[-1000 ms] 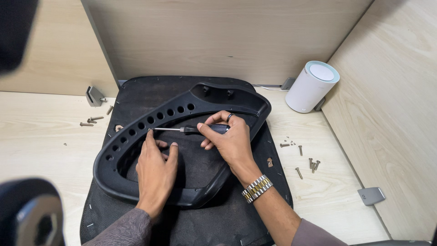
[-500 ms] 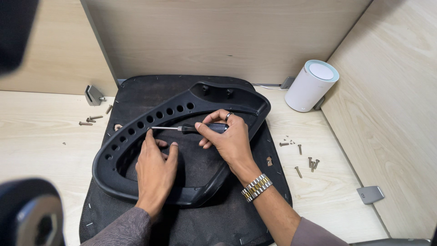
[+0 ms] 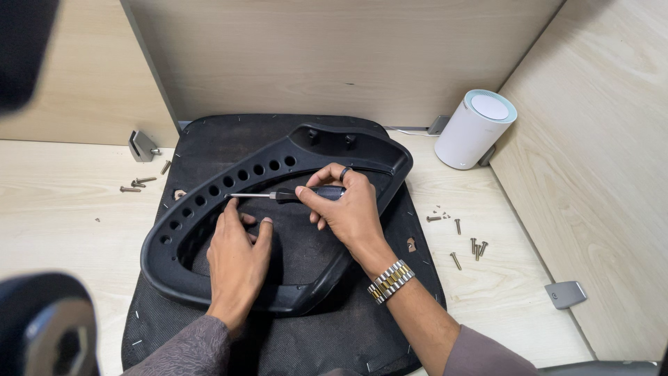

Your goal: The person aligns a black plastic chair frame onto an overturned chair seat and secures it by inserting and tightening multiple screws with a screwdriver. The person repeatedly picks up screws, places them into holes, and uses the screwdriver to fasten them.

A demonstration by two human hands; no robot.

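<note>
A screwdriver (image 3: 292,196) lies level across the black plastic frame (image 3: 327,150), its dark handle clamped in the right hand (image 3: 348,209), its tip at the left hand's (image 3: 238,257) fingertips. The left hand rests flat, fingers spread, holding nothing. Beneath both lies a black seat pad (image 3: 209,139); loose screws (image 3: 466,240) sit on the table (image 3: 62,216) right of the right hand.

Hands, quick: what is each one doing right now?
Left hand: open, holding nothing, resting on the black plastic frame at the screwdriver tip.
Right hand: closed on the screwdriver handle.
</note>
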